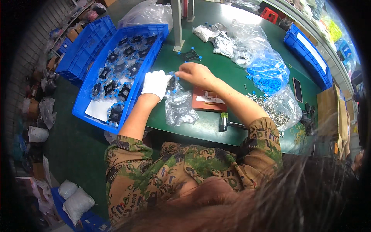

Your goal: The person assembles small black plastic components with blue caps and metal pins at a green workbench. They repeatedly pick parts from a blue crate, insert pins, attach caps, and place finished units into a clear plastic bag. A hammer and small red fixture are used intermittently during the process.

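Observation:
In a white glove, my left hand [154, 85] is closed on the left side of a clear plastic bag [172, 86] with a black frame-like part with blue corners inside. My bare right hand [196, 74] has its fingers drawn together at the bag's upper right edge; the fingertips' exact grip is small to see. Just below lies another clear bag [178, 111] with a dark part in it. A loose black part with blue ends [190, 55] rests on the green table beyond my hands. To the right of the bags sits a reddish-brown block [206, 103].
At left, a long blue crate [157, 52] holds several bagged black parts and a white sheet [97, 110]. Rightward lie a mallet [223, 122], a bag of small blue pieces [266, 75], metal screws [275, 112] and a phone [297, 89]. A metal post [177, 27] rises behind.

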Demonstrator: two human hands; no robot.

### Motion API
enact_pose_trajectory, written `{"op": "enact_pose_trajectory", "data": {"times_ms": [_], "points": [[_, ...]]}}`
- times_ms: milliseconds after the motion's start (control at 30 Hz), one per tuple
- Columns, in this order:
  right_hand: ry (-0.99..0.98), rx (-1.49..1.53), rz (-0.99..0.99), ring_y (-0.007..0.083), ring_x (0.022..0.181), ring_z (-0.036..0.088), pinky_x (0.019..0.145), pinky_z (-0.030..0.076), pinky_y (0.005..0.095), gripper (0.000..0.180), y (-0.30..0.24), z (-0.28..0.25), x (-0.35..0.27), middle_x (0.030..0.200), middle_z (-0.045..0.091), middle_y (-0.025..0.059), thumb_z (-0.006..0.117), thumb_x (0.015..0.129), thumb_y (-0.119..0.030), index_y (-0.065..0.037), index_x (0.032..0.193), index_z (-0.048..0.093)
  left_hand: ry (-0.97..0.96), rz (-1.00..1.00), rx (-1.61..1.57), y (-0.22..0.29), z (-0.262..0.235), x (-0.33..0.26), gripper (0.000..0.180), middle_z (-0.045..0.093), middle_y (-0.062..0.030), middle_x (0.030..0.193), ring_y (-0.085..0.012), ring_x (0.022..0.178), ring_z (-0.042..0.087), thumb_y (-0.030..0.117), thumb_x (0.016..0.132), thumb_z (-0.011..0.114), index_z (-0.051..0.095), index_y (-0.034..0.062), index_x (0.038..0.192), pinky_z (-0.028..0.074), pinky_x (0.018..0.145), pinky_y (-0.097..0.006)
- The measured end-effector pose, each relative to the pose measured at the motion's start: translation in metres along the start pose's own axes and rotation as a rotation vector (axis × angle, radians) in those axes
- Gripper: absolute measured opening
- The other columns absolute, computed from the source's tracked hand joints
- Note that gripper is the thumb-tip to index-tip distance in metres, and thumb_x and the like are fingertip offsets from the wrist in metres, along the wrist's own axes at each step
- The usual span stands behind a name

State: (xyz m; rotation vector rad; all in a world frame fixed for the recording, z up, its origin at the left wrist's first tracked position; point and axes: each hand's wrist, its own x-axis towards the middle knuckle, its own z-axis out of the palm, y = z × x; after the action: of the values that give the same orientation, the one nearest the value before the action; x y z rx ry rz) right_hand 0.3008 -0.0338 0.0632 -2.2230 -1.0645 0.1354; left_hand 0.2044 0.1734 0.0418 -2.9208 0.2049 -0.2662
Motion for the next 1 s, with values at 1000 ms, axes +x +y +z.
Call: {"op": "enact_pose_trajectory", "data": {"times_ms": [1000], "points": [[0.692, -0.264, -0.002, 0.0271, 0.079, 0.065, 0.071, 0.047, 0.038, 0.013, 0.052, -0.102, -0.219, 0.09, 0.069, 0.0077, 0.07, 0.092, -0.012, -0.007, 0.104, 0.069, 0.22, 0.517, -0.354, 0.118, -0.07, 0.213, 0.025, 0.073, -0.0124, 0.107, -0.0314, 0.1, 0.069, 0.029, 0.093, 0.058, 0.077, 0.0165, 0.104, 0.054, 0.088, -0.045]]}}
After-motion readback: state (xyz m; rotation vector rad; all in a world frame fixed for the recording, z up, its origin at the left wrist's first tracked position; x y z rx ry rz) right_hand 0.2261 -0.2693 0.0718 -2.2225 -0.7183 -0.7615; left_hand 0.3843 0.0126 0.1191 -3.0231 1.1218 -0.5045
